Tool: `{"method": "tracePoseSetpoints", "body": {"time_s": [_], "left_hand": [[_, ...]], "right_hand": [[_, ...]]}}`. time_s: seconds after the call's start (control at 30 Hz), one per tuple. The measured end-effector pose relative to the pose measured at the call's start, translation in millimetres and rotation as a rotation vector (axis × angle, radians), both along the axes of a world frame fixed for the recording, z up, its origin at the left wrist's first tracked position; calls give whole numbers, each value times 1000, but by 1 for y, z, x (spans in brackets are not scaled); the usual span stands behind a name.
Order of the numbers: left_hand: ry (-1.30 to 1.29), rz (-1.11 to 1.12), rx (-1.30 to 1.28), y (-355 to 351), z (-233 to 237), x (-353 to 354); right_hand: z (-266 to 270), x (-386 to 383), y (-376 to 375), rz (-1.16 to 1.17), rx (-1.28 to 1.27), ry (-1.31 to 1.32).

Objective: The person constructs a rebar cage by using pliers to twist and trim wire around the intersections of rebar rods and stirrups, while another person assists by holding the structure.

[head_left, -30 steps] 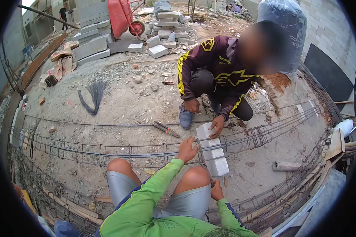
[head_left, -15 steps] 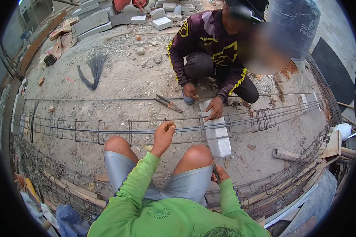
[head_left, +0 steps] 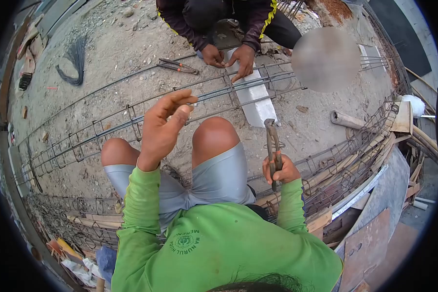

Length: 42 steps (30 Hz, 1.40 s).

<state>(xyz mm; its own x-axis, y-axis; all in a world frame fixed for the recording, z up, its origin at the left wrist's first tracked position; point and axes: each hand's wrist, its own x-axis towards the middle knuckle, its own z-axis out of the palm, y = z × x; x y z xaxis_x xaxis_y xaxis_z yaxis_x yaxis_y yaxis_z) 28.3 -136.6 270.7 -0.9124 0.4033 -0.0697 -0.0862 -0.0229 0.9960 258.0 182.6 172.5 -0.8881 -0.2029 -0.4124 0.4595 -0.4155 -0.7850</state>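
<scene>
My left hand (head_left: pixel 164 124) is raised in front of my left knee, fingers apart, with nothing visible in it. It hovers at the near side of a long rebar cage (head_left: pixel 219 93) of thin steel bars and square stirrups. Off my right knee, my right hand (head_left: pixel 282 170) grips steel pincers (head_left: pixel 269 124) by the handles, jaws pointing away from me. Just beyond those jaws lies a pale block (head_left: pixel 259 111) under the cage. A co-worker's two hands (head_left: pixel 242 59) are together over the bars at the block's far end.
Red-handled pincers (head_left: pixel 180 67) lie on the ground beyond the cage. Farther left is a bundle of dark wire (head_left: pixel 74 61). Another rebar cage and bamboo poles (head_left: pixel 333 158) lie to my right, near a pipe (head_left: pixel 348 119). The co-worker crouches opposite me.
The view has tilted down and turned. My left hand has come away from the bars and its fingers have spread. My right hand has lifted the pincers from beside my knee.
</scene>
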Motion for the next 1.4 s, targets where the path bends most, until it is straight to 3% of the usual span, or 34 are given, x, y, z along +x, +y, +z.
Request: {"method": "tracePoseSetpoints", "body": {"time_s": [0.03,0.1,0.23,0.3,0.37,0.4,0.47,0.57,0.63,0.67,0.7,0.73,0.77,0.83,0.93,0.97,1.07,1.1,1.17,1.27,1.4], "left_hand": [[3,1,-3,5,14,-1],[394,-387,-125,17,35,-8],[442,-518,36,26,53,-20],[-101,-552,282,11,59,-32],[47,-421,213,-4,42,-44],[-16,-378,262,-15,37,-48],[-63,-301,308,-35,19,-56],[158,-91,459,-54,-6,-65],[451,337,-155,-64,-9,-78],[452,367,-152,-70,-23,-88],[375,597,-225,-75,-45,-99],[288,824,-296,-80,-55,-104],[286,849,-295,-87,-64,-106],[-102,889,300,-101,-62,-114],[-126,935,315,-111,-48,-113],[-118,935,329,-113,-48,-110],[-121,938,396,-121,-51,-102],[-135,962,468,-124,-51,-102],[-169,962,500,-135,-54,-100],[-305,904,677,-148,-64,-95],[-350,916,713,-151,-66,-88]], "right_hand": [[16,-6,-5,45,-59,104],[45,-25,-30,63,-115,165],[83,-72,-98,68,-381,226],[91,-97,-110,81,-457,222],[95,-125,-120,194,-313,244],[94,-135,-126,275,-204,247],[95,-157,-143,398,-185,254],[80,-183,-169,596,-262,210],[76,-199,-189,483,-362,288],[68,-212,-192,518,-232,392],[67,-224,-195,547,-228,390],[68,-234,-198,511,37,362],[67,-242,-202,464,298,338],[41,-251,-204,446,383,335],[-49,-252,-204,209,919,550],[-49,-253,-210,216,916,549],[-29,-250,-238,255,1302,312],[-27,-248,-246,251,1297,319],[-28,-240,-257,237,1583,422],[-63,-234,-257,326,1688,440],[-55,-233,-257,354,1632,435]]}}
